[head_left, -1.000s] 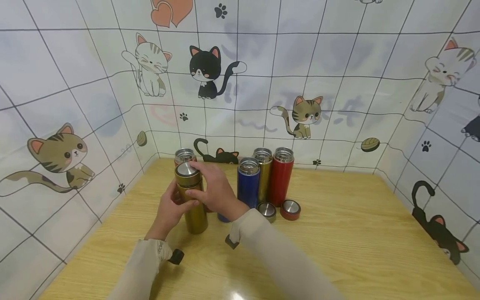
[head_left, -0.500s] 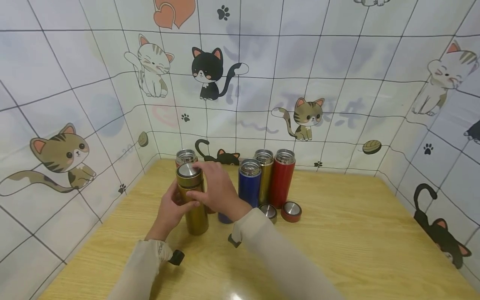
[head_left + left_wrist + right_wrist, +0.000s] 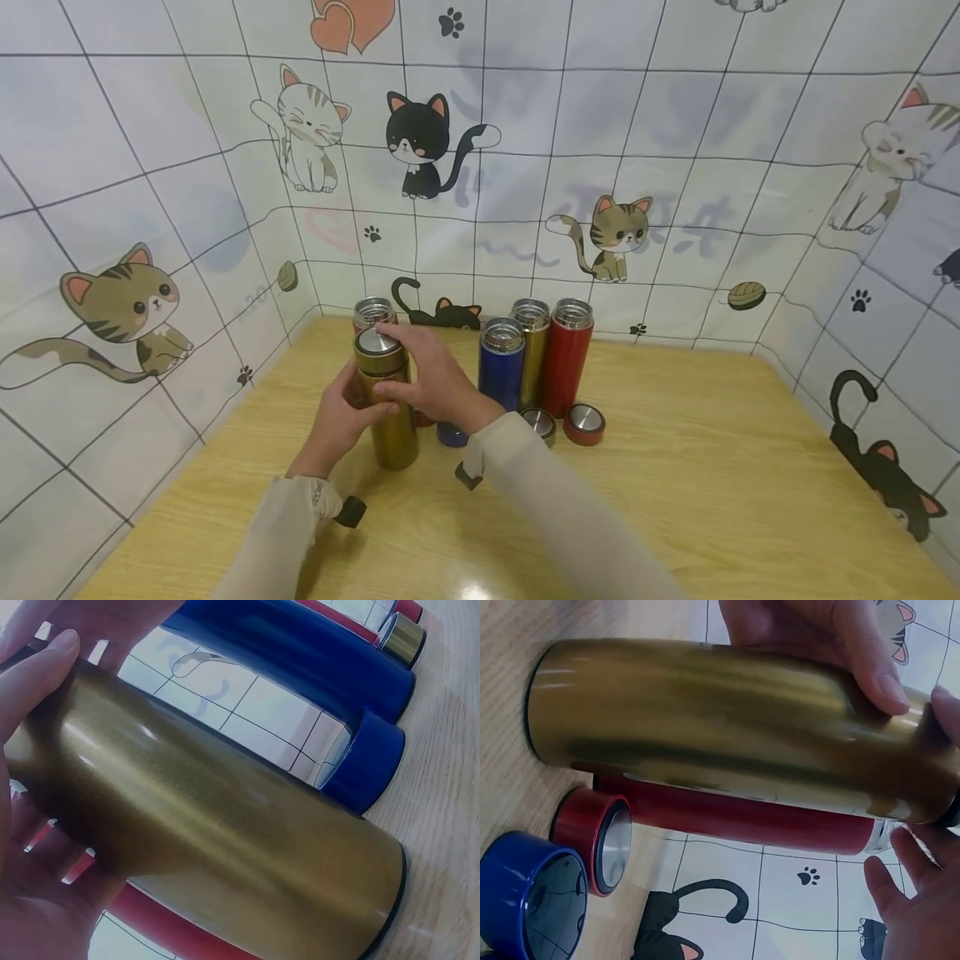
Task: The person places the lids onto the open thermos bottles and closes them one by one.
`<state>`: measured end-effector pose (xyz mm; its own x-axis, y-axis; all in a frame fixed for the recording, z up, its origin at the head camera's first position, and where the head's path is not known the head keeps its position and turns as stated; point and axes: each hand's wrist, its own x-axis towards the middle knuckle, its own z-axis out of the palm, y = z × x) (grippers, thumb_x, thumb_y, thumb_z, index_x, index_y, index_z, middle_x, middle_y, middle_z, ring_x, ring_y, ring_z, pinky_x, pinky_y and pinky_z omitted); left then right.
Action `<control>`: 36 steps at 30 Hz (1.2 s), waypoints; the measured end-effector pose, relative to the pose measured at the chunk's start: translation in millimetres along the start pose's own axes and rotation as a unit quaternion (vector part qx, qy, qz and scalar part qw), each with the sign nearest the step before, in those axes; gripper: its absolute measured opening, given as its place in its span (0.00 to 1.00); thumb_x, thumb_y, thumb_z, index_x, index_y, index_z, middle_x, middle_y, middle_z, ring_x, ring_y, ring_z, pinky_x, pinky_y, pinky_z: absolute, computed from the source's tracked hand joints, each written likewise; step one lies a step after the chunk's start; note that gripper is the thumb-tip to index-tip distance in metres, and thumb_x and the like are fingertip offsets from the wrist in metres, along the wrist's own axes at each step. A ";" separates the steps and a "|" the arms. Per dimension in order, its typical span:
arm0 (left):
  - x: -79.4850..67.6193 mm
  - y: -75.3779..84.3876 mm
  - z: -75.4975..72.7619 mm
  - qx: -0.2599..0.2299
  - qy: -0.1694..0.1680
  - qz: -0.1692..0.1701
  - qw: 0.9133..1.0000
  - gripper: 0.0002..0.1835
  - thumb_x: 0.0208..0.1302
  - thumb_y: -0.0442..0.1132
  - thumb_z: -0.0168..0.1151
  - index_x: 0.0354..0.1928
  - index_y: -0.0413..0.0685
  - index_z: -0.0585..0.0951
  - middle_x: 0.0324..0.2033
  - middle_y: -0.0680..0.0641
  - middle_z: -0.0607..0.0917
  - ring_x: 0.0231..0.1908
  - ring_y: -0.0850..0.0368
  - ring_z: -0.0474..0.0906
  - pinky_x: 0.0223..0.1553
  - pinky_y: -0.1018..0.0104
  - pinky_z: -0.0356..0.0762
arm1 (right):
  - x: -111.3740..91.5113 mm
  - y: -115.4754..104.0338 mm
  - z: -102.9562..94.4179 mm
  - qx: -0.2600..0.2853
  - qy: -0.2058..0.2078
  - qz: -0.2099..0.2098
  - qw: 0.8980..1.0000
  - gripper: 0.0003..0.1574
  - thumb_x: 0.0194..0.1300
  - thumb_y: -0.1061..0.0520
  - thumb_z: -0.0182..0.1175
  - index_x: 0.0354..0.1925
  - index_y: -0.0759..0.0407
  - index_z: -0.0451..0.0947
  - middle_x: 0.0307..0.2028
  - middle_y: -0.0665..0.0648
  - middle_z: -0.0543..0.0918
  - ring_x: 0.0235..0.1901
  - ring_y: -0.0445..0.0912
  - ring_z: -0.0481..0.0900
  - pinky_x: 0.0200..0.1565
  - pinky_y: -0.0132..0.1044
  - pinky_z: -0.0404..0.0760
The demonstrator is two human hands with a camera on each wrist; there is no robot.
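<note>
A gold thermos bottle (image 3: 393, 437) stands upright on the wooden table, its steel-topped gold lid (image 3: 378, 357) seated at the mouth. My left hand (image 3: 337, 419) wraps the upper body, thumb across the near side. From the right, my right hand (image 3: 442, 379) grips the lid, with fingers over the top and thumb by the seam. The gold body fills the left wrist view, and the left thumb (image 3: 866, 660) lies along it in the right wrist view. Behind it stands a red bottle (image 3: 742, 817) without a lid. A red lid (image 3: 592, 840) and a blue lid (image 3: 532, 900) lie close by.
To the right stand lidless blue (image 3: 500, 371), gold (image 3: 534, 333) and red (image 3: 567, 358) bottles. In front of them lie a gold lid (image 3: 540, 425) and another red lid (image 3: 584, 424). A cat-print cloth wall (image 3: 517, 183) encloses the table (image 3: 712, 467) at the back and sides.
The head view has shifted slightly. Both hands keep the same hold on the gold thermos bottle and its lid, and the other bottles stay in place.
</note>
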<state>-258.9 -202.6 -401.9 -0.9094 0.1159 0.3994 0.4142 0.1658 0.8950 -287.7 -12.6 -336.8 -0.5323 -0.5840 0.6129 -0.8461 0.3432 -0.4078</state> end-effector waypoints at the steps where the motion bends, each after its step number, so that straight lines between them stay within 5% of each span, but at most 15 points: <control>1: 0.4 0.2 0.4 -0.004 0.000 0.002 1.000 0.44 0.55 0.33 0.73 0.72 0.53 0.62 0.58 0.42 0.77 0.55 0.52 0.76 0.53 0.66 0.75 | -0.4 -0.6 -0.3 -0.002 0.002 -0.001 1.000 0.48 0.58 0.49 0.71 0.71 0.53 0.60 0.66 0.55 0.69 0.66 0.48 0.63 0.66 0.45 0.63; 16: -1.0 0.7 0.7 0.001 0.001 0.003 1.000 0.46 0.54 0.34 0.74 0.73 0.53 0.60 0.59 0.41 0.76 0.54 0.56 0.76 0.52 0.68 0.75 | -5.0 -8.7 1.3 -0.086 0.057 -0.015 0.995 0.48 0.54 0.45 0.73 0.68 0.55 0.66 0.60 0.55 0.76 0.56 0.49 0.71 0.59 0.43 0.71; 26: 0.2 -0.5 2.6 -0.004 -0.004 0.010 1.000 0.45 0.55 0.33 0.73 0.73 0.52 0.61 0.57 0.41 0.77 0.53 0.56 0.77 0.51 0.66 0.76 | -10.4 -12.0 1.8 -0.160 0.097 -0.024 0.982 0.45 0.53 0.40 0.73 0.65 0.54 0.70 0.50 0.55 0.80 0.44 0.48 0.71 0.47 0.40 0.72; 31: 0.3 -0.4 0.6 0.007 -0.006 0.010 1.000 0.44 0.55 0.33 0.73 0.72 0.52 0.62 0.56 0.41 0.78 0.53 0.56 0.77 0.51 0.66 0.76 | -7.1 -13.5 -1.9 -0.197 0.079 -0.022 0.977 0.46 0.52 0.36 0.71 0.64 0.53 0.70 0.49 0.55 0.79 0.44 0.48 0.71 0.46 0.40 0.73; 36: 0.2 -0.9 -0.4 0.011 -0.007 0.006 1.000 0.44 0.55 0.34 0.74 0.72 0.51 0.62 0.56 0.40 0.78 0.53 0.56 0.77 0.51 0.66 0.76 | -1.1 -11.9 -5.8 -0.121 0.019 -0.007 0.992 0.47 0.56 0.41 0.71 0.67 0.53 0.63 0.60 0.55 0.72 0.60 0.50 0.67 0.61 0.43 0.68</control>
<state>-259.4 -203.1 -402.5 -0.9038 0.1312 0.4073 0.4260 0.1858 0.8855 -277.1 -11.8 -328.7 -0.5178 -0.5629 0.6443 -0.8324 0.5053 -0.2276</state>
